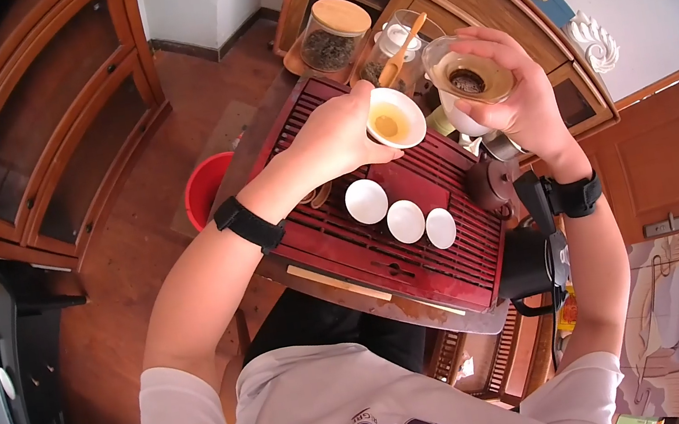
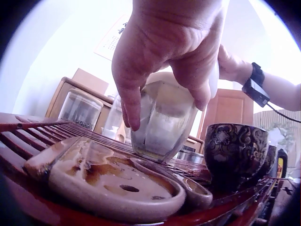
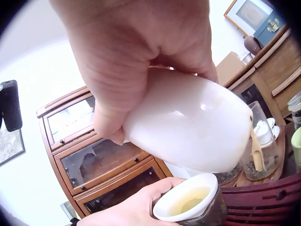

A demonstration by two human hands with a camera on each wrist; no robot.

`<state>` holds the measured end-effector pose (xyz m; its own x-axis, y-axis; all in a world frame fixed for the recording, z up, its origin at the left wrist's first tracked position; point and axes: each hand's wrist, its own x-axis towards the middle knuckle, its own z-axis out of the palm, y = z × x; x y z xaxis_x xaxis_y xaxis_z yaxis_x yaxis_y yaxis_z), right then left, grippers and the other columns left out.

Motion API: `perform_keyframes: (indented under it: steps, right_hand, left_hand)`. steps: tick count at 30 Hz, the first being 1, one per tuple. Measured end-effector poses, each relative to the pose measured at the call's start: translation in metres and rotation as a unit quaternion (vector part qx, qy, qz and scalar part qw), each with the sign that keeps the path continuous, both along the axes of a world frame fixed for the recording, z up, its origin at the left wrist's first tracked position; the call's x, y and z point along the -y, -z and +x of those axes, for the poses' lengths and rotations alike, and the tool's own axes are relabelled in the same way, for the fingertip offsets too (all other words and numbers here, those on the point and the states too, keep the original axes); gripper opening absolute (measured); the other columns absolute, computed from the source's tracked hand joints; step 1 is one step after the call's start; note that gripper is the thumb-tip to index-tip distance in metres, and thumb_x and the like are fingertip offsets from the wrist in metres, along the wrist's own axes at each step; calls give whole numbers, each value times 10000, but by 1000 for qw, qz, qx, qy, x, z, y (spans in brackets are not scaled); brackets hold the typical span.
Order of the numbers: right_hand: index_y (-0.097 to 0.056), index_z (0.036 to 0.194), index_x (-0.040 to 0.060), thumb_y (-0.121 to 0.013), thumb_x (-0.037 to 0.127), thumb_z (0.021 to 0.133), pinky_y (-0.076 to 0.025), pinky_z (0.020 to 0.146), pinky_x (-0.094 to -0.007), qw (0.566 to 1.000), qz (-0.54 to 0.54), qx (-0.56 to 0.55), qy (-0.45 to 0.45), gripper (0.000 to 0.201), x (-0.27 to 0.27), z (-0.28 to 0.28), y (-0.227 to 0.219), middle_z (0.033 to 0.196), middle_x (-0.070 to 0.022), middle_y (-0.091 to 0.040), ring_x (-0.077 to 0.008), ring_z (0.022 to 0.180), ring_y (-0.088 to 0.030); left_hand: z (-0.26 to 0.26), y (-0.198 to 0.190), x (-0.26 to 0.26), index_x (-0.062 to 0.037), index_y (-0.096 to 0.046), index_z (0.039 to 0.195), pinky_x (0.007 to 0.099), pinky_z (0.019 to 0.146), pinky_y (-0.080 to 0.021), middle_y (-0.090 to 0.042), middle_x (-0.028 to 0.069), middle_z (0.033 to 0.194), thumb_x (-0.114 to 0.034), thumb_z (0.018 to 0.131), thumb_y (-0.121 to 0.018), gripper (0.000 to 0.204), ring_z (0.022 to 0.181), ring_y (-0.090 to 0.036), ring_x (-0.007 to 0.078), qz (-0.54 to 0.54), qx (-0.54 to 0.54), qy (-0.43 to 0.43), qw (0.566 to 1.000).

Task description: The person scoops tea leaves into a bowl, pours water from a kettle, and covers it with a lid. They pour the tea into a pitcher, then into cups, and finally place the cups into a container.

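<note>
My left hand (image 1: pixel 331 133) grips a faceted glass pitcher (image 2: pixel 162 120) with a white rim. Its fingers and thumb reach down the sides, and yellow tea (image 3: pixel 190 201) shows inside the rim. Above and to the right, my right hand (image 1: pixel 519 86) holds a pale tea bowl (image 3: pixel 188 120) tilted on its side. Dark matter (image 1: pixel 467 82) lies at the bottom of the bowl in the head view. In the right wrist view, the bowl is close over the pitcher. Below the hands, three white-lined cups stand in a row, the nearest to the left hand being one cup (image 1: pixel 366 201).
The slatted red tea tray (image 1: pixel 346 251) carries a brown teapot (image 1: pixel 490 183) and a wet clay piece (image 2: pixel 117 183). Behind stand a wooden-lidded jar (image 1: pixel 335 35) and a wooden scoop (image 1: pixel 404 49). A black kettle (image 1: pixel 525 262) is at right, a red bin (image 1: pixel 207 188) at left.
</note>
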<state>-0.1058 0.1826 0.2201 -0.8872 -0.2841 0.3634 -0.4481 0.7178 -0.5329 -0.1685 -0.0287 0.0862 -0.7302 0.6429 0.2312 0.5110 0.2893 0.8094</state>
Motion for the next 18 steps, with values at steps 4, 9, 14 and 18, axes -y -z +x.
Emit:
perform_keyframes:
  steps: [4, 9, 14, 18]
  right_hand:
    - [-679, 1213, 45, -845, 80, 671, -455, 1052, -360, 1000, 12, -2, -7, 568, 0, 0, 1, 1339, -135, -555, -275, 1242, -564]
    - [-683, 1204, 51, -859, 103, 661, -454, 1057, -372, 997, 79, -5, -1, 573, 3, 3, 2, 1354, -147, -552, -295, 1252, -562]
    - [-686, 1194, 51, -868, 116, 655, -458, 1053, -377, 994, 105, -20, -1, 573, 3, 3, 3, 1352, -154, -557, -307, 1249, -569]
    - [-688, 1188, 52, -870, 107, 643, -464, 1044, -377, 993, 110, -30, -5, 577, 3, 3, 4, 1347, -155, -560, -309, 1237, -577]
  left_hand:
    - [0, 1, 0, 7, -491, 1228, 396, 881, -532, -694, 197, 1091, -227, 739, -872, 662, 1032, -679, 344, 4, 2, 2, 1000]
    - [0, -1, -1, 8, -491, 1226, 396, 879, -532, -695, 197, 1085, -225, 738, -872, 661, 1031, -680, 344, -9, 5, -2, 1000]
    - [-1, 2, -1, 9, -493, 1226, 400, 879, -534, -696, 200, 1087, -230, 736, -873, 665, 1028, -681, 347, -2, 0, -2, 1000]
    - [-1, 1, 0, 10, -493, 1230, 401, 878, -536, -695, 202, 1091, -235, 736, -872, 669, 1028, -682, 347, -1, 0, 1, 1000]
